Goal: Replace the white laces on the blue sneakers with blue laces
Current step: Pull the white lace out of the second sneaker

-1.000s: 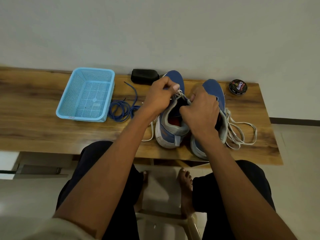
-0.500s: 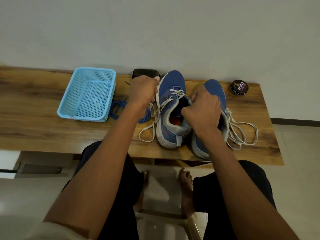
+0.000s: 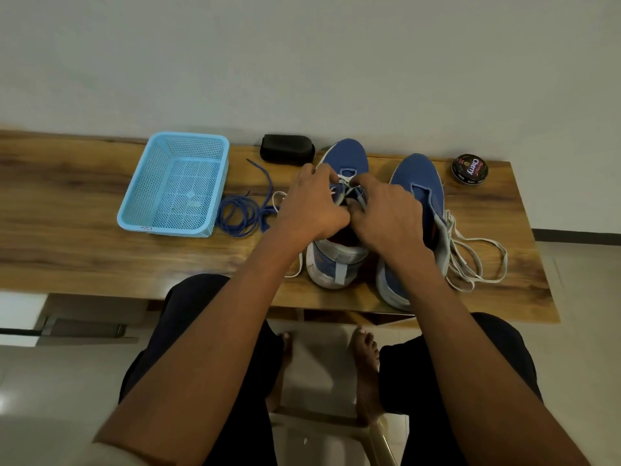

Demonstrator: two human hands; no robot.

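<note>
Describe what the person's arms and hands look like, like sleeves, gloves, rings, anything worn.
Both forearms are bare from elbow to wrist. The left hand and right hand wear no gloves, and no rings, watch or bracelet show on the sides facing the camera. A pale sleeve edge shows at the bottom left, near the left upper arm. The palms and most fingertips are hidden from view.

A wooden table [image 3: 84, 250] stands against a plain pale wall [image 3: 302, 55], over a light tiled floor [image 3: 581, 331]
</note>
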